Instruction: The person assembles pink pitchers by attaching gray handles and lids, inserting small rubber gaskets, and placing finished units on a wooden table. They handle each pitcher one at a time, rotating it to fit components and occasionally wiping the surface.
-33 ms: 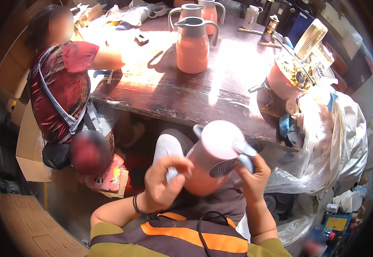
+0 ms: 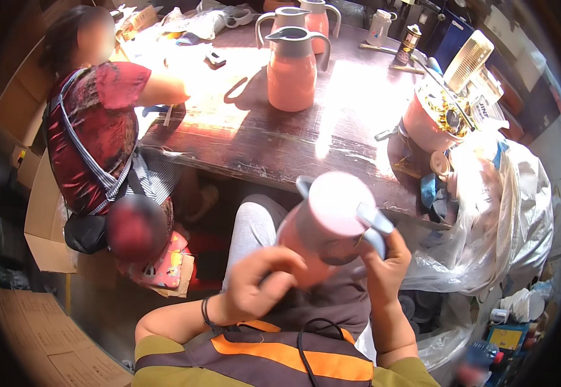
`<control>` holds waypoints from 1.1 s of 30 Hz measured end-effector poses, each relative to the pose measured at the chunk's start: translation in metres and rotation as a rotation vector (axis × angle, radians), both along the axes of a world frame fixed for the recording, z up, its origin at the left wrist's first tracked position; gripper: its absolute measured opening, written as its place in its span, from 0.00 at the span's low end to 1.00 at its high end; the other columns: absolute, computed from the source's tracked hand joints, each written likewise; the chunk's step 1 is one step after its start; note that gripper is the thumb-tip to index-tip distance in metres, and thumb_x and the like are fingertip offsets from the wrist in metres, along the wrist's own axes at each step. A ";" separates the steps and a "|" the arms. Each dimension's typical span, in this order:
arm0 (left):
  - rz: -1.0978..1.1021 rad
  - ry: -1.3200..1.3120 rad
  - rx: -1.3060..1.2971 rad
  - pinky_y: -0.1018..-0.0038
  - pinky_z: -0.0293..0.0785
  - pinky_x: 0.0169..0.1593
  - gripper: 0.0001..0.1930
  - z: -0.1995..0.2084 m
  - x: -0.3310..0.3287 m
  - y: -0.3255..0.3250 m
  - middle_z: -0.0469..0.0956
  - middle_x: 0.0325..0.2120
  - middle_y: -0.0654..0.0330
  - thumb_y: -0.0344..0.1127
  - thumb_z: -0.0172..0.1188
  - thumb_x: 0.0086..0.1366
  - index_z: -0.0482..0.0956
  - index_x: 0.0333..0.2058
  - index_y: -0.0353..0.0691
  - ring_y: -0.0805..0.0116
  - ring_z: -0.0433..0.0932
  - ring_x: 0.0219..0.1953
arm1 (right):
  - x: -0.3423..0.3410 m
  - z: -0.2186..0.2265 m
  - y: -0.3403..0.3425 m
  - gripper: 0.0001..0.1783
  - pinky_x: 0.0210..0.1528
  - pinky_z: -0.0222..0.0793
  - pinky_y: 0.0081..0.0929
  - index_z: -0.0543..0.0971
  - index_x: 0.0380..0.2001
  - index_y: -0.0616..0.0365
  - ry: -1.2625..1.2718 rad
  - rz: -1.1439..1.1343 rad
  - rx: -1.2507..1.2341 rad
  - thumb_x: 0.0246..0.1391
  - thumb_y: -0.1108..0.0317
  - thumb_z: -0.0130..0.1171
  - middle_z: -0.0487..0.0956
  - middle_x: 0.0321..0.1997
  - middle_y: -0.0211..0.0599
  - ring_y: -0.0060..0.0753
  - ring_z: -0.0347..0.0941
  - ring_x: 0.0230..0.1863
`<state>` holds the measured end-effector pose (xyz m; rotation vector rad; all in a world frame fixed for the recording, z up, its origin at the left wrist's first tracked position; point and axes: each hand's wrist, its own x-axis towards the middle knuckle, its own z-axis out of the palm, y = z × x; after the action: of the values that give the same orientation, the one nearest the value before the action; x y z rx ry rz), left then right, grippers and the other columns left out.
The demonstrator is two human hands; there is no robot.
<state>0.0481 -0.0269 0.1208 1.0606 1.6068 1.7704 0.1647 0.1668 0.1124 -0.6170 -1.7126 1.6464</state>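
Above my lap a coral-pink insulated jug (image 2: 312,271) leans, with a pale pink round top (image 2: 341,203) and a grey spout and handle. Its handle (image 2: 376,235) is in the grip of my right hand (image 2: 388,264). A dark oval label (image 2: 343,251) shows on its side. My left hand (image 2: 261,280) is beside the lower body of the jug, its fingers loosely bent with a gap to the thumb. It holds nothing that I can see; whether its fingertips touch the jug I cannot tell.
Similar coral jugs (image 2: 291,77) stand on the dark wooden table (image 2: 254,145). At its right are a pink bucket (image 2: 425,119) of scraps and a large clear plastic bag (image 2: 486,226). A person in red (image 2: 93,142) sits at the left with an arm on the table, near cardboard boxes (image 2: 45,226).
The jug has shifted slightly up and to the right with my right hand. My left hand has moved right and a little down, overlapping the jug's side in view.
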 end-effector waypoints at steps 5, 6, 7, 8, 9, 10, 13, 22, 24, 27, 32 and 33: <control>-0.100 0.274 -0.494 0.65 0.74 0.33 0.22 0.004 -0.002 0.042 0.78 0.32 0.54 0.36 0.56 0.60 0.69 0.53 0.39 0.56 0.78 0.32 | -0.068 0.017 -0.031 0.22 0.43 0.71 0.24 0.73 0.49 0.63 0.164 -0.052 0.322 0.50 0.73 0.65 0.79 0.41 0.39 0.27 0.76 0.41; 0.090 0.586 -0.247 0.61 0.74 0.33 0.20 -0.029 -0.012 0.048 0.76 0.34 0.50 0.34 0.56 0.59 0.69 0.50 0.37 0.50 0.77 0.33 | -0.085 0.017 -0.038 0.23 0.44 0.71 0.27 0.73 0.50 0.62 0.243 -0.055 0.378 0.50 0.72 0.65 0.79 0.41 0.41 0.32 0.76 0.42; 0.194 0.814 -0.114 0.59 0.73 0.37 0.17 -0.047 -0.034 0.057 0.75 0.37 0.47 0.34 0.55 0.59 0.70 0.46 0.34 0.47 0.76 0.37 | -0.095 0.024 -0.044 0.26 0.50 0.68 0.34 0.71 0.53 0.62 0.159 0.022 0.404 0.51 0.69 0.64 0.78 0.44 0.47 0.43 0.75 0.47; 0.198 0.595 -0.151 0.60 0.73 0.38 0.16 -0.043 -0.052 0.066 0.74 0.38 0.46 0.36 0.55 0.61 0.71 0.45 0.35 0.47 0.76 0.36 | -0.100 0.019 -0.044 0.28 0.55 0.64 0.36 0.70 0.55 0.61 0.108 0.088 0.376 0.52 0.66 0.63 0.75 0.49 0.49 0.49 0.71 0.51; 0.229 0.370 -0.177 0.62 0.72 0.39 0.15 -0.043 -0.070 0.073 0.73 0.40 0.45 0.37 0.56 0.62 0.72 0.44 0.37 0.46 0.76 0.35 | -0.104 0.009 -0.041 0.29 0.57 0.61 0.37 0.69 0.56 0.61 0.123 0.110 0.422 0.52 0.66 0.63 0.74 0.51 0.49 0.49 0.69 0.54; 0.198 0.153 -0.264 0.67 0.73 0.35 0.14 -0.036 -0.087 0.069 0.75 0.39 0.52 0.38 0.57 0.64 0.74 0.46 0.41 0.57 0.77 0.33 | -0.104 0.004 -0.040 0.30 0.59 0.59 0.38 0.68 0.58 0.61 0.137 0.131 0.466 0.52 0.65 0.62 0.73 0.53 0.49 0.48 0.68 0.56; 0.117 -0.011 -0.229 0.78 0.73 0.34 0.14 -0.031 -0.145 0.060 0.76 0.39 0.62 0.34 0.57 0.65 0.74 0.49 0.41 0.72 0.76 0.36 | -0.072 -0.016 -0.014 0.24 0.60 0.60 0.37 0.72 0.52 0.62 0.007 0.094 0.588 0.52 0.67 0.61 0.74 0.54 0.45 0.46 0.68 0.57; 0.358 0.307 -0.594 0.79 0.70 0.30 0.23 -0.023 -0.299 0.059 0.80 0.35 0.62 0.41 0.61 0.60 0.75 0.52 0.37 0.78 0.76 0.29 | -0.058 0.014 -0.083 0.29 0.54 0.66 0.34 0.67 0.56 0.61 0.027 1.406 0.037 0.61 0.50 0.50 0.76 0.49 0.47 0.47 0.73 0.52; 0.290 0.611 -0.845 0.68 0.75 0.41 0.18 -0.031 -0.305 0.025 0.81 0.35 0.53 0.43 0.61 0.57 0.80 0.41 0.36 0.61 0.80 0.34 | -0.066 0.029 -0.115 0.32 0.48 0.68 0.33 0.65 0.54 0.61 0.047 1.764 -0.236 0.58 0.46 0.54 0.76 0.44 0.47 0.45 0.74 0.47; 0.177 0.777 -0.957 0.65 0.74 0.44 0.16 -0.030 -0.269 -0.010 0.81 0.35 0.51 0.42 0.59 0.57 0.81 0.39 0.37 0.55 0.80 0.39 | -0.078 0.050 -0.135 0.33 0.42 0.68 0.33 0.69 0.47 0.64 0.091 1.736 0.152 0.48 0.47 0.61 0.77 0.39 0.45 0.41 0.74 0.40; 0.085 0.793 -1.047 0.64 0.74 0.47 0.16 -0.037 -0.215 -0.045 0.81 0.38 0.54 0.42 0.57 0.59 0.80 0.43 0.40 0.55 0.79 0.43 | -0.089 0.054 -0.175 0.24 0.35 0.69 0.35 0.76 0.34 0.67 -0.019 1.949 -0.096 0.40 0.55 0.63 0.77 0.27 0.45 0.46 0.75 0.31; 0.039 0.822 -1.012 0.64 0.74 0.47 0.17 -0.041 -0.208 -0.042 0.81 0.39 0.54 0.42 0.56 0.59 0.80 0.43 0.40 0.55 0.79 0.43 | -0.090 0.053 -0.178 0.22 0.33 0.70 0.35 0.77 0.32 0.67 0.018 1.905 -0.155 0.36 0.58 0.62 0.76 0.23 0.47 0.48 0.75 0.29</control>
<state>-0.1601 -0.0688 0.0800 1.2276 2.5413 0.2726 0.0749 -0.0110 0.1651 1.5383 -2.1318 2.7643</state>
